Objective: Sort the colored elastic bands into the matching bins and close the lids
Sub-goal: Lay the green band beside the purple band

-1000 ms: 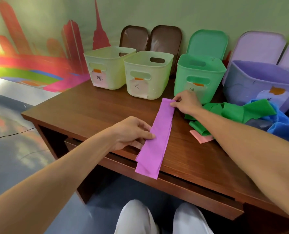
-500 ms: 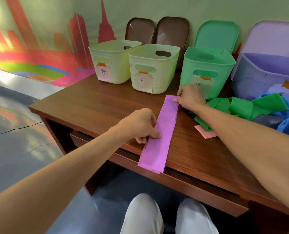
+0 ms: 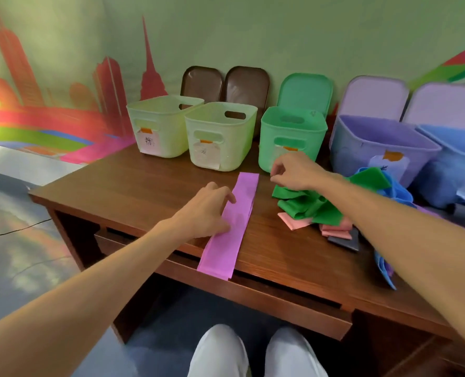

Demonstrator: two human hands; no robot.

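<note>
Your flat purple elastic band [image 3: 232, 221] lies lengthwise on the brown wooden table [image 3: 133, 191], near end overhanging the edge — your left hand [image 3: 208, 210] rests open-fingered on it; your right hand [image 3: 293, 170] hovers loosely curled, empty.

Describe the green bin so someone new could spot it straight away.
Follow the row of bins along the back of the wooden table. The green bin stands third from the left, its lid propped upright behind. It alone is saturated mint green, between a pale yellowish bin and a lilac one.

Glossy wooden table [image 3: 149, 191], matt plastic bins [image 3: 220, 142], seemingly smooth purple band [image 3: 231, 227]
</note>
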